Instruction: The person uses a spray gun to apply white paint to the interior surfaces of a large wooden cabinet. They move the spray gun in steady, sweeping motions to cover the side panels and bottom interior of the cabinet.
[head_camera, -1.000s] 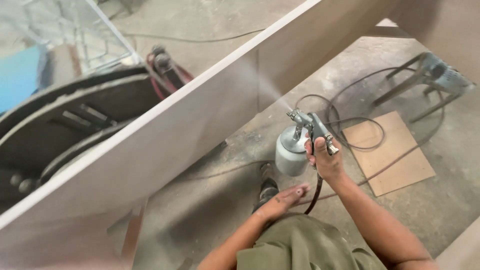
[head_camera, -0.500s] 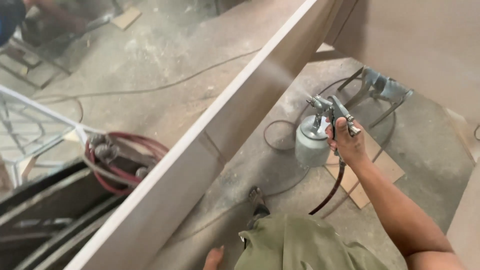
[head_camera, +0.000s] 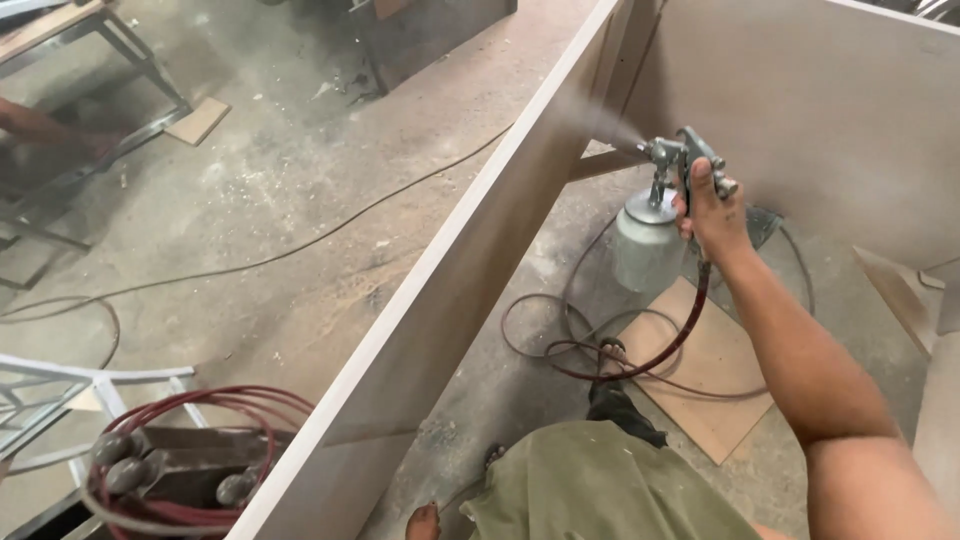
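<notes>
My right hand (head_camera: 712, 212) grips a metal spray gun (head_camera: 672, 158) with a grey cup (head_camera: 643, 243) hanging under it. The nozzle points left at the inner face of a long pale upright board (head_camera: 470, 270), and a fine mist leaves it. A dark red hose (head_camera: 655, 355) runs from the gun's handle down to the floor in loops. Only the fingertips of my left hand (head_camera: 423, 522) show at the bottom edge, low beside the board, and I cannot tell their pose. My olive-green trousers (head_camera: 590, 495) fill the bottom middle.
Another pale panel (head_camera: 820, 120) stands at the far right, forming a corner with the board. A flat brown board piece (head_camera: 705, 365) lies on the dusty concrete floor. Coiled red hoses (head_camera: 190, 440) and a white metal frame (head_camera: 60, 395) lie at the lower left. A thin cable (head_camera: 300, 245) crosses the floor.
My right hand has carried the spray gun farther along the board toward its far corner. The view has swung with it, and my left hand has dropped to the frame's bottom edge.
</notes>
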